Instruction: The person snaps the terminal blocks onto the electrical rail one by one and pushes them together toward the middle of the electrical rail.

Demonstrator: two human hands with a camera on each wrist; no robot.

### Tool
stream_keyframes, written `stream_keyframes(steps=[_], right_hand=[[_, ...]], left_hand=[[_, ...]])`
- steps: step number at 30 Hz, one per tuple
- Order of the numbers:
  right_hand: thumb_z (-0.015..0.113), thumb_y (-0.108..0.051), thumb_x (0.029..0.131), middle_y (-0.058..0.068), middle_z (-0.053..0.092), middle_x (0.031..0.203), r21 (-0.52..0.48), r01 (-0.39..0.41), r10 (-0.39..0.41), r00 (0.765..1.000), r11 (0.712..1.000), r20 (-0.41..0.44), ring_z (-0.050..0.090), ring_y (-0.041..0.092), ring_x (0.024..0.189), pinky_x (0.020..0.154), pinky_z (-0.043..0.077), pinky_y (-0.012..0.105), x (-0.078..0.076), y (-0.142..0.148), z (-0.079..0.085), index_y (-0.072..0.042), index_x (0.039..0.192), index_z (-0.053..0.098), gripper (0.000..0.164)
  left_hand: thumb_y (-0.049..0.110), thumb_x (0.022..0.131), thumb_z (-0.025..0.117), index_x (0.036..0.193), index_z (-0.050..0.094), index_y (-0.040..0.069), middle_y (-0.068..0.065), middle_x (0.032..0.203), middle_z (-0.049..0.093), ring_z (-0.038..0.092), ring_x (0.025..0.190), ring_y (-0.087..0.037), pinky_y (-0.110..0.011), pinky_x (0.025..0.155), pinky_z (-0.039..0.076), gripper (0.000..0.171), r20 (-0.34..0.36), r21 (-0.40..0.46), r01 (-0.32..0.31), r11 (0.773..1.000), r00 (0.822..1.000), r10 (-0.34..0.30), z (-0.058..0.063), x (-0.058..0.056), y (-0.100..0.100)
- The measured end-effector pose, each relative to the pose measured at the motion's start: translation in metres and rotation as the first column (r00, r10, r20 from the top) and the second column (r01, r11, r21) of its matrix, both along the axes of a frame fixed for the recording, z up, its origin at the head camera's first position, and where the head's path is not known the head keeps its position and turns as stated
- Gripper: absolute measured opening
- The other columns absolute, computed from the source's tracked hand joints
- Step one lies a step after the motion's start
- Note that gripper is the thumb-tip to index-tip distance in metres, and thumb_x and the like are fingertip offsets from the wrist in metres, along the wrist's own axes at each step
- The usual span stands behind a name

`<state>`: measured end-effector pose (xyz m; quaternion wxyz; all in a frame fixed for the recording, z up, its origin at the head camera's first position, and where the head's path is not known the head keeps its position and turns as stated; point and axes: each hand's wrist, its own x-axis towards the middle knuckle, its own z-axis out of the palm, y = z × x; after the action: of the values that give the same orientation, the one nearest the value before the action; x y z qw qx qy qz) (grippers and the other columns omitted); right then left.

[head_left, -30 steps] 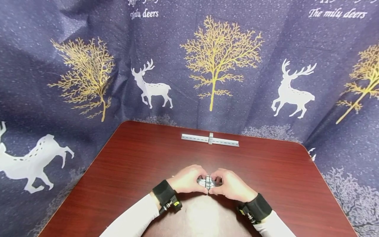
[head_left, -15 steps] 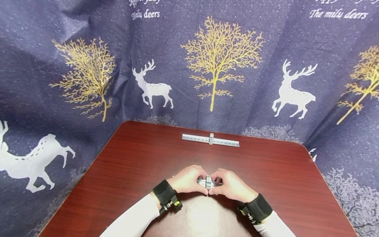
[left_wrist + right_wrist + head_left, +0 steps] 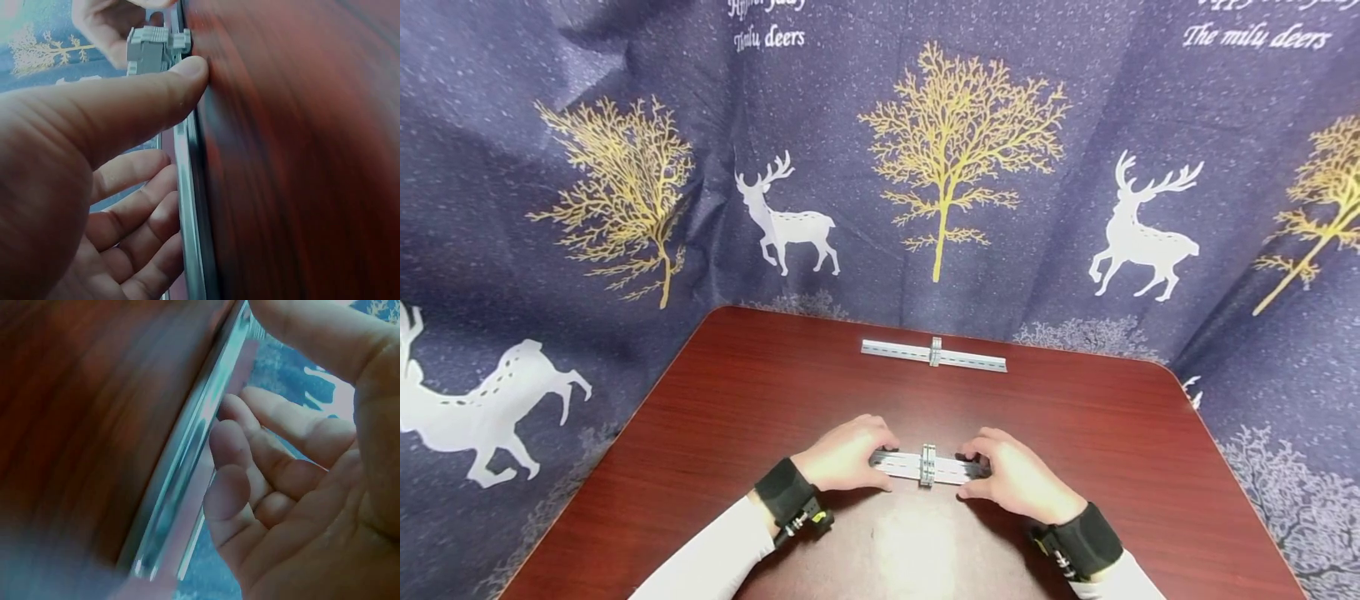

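Observation:
A slotted metal DIN rail (image 3: 904,465) lies crosswise on the table in front of me, with a small stack of grey terminal blocks (image 3: 928,463) mounted near its middle. My left hand (image 3: 844,455) straddles the rail's left part, its thumb (image 3: 147,103) on the near side and its loosely bent fingers beyond. Over the right part, my right hand (image 3: 1021,477) spans the rail in the same way, fingers (image 3: 228,487) relaxed along its far side. Both hands stand clear of the blocks. In the left wrist view the grey blocks (image 3: 152,50) appear past the thumb.
Another DIN rail (image 3: 895,349) with similar blocks (image 3: 935,352) lies near the far edge of the red-brown wooden table (image 3: 760,375). Behind it hangs a dark blue curtain (image 3: 865,167) printed with deer and trees. Glare brightens the table's near part.
My hands have moved apart from the terminal blocks, the left one leftward and the right one rightward, uncovering more of the near rail. The far rail stays where it was.

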<state>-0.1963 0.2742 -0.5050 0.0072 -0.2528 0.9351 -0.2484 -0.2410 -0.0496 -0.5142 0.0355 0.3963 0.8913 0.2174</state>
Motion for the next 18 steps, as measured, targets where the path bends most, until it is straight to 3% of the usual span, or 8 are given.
stream_keyframes(steps=[7,18], right_hand=[[0.101,-0.035,0.082,-0.009,0.067,0.109,0.040,0.050,-0.046,0.995,0.998,-0.085,0.062,0.017,0.104,0.089,0.057,0.040,0.009,0.028,-0.001,-0.018,0.115,0.080,0.043],[0.100,-0.026,0.081,-0.010,0.066,0.109,0.026,0.103,-0.101,0.992,0.994,-0.072,0.061,0.012,0.099,0.085,0.056,0.035,0.018,0.054,-0.005,-0.016,0.117,0.080,0.042]], left_hand=[[0.036,0.081,0.099,0.120,0.083,0.016,0.006,0.104,0.070,0.059,0.099,-0.009,-0.029,0.085,0.054,0.047,-0.027,0.021,-0.009,1.000,1.000,0.009,0.000,0.001,-0.025],[0.032,0.084,0.098,0.116,0.084,0.017,0.008,0.099,0.066,0.058,0.093,-0.012,-0.029,0.079,0.051,0.038,0.038,0.062,-0.058,0.996,0.998,0.055,0.001,0.000,-0.062]])
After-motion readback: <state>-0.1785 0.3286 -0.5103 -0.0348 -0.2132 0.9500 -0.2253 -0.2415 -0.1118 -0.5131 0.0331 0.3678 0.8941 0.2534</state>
